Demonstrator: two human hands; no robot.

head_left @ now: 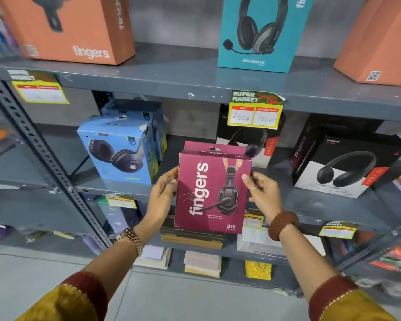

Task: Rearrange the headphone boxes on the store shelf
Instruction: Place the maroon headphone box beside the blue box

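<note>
Hands grip a maroon box (pixel 212 193) from both sides, held upright in the air in front of the middle shelf (pixel 310 200), between the blue boxes (pixel 123 149) and the black boxes (pixel 347 163). Left hand (pixel 161 198) presses its fingers (pixel 169 176) against the left edge; right hand (pixel 263 193) curls its fingers (pixel 247 181) over the right edge, thumb out of sight behind.

Nothing supports the box from beneath, so a loosened squeeze would likely drop it toward the lower shelves. Pushed in carelessly, it could knock the black box (pixel 248 142) standing just behind, or snag the hanging price tag (pixel 255 112).

Its front reads "fingers" and "S10". The tag says "SUPER MARKET", with handwritten "200" and "100". Above, an orange box (pixel 67 28) also reads "fingers", and a teal box (pixel 262 31) carries "USB", the rest blurred.
</note>
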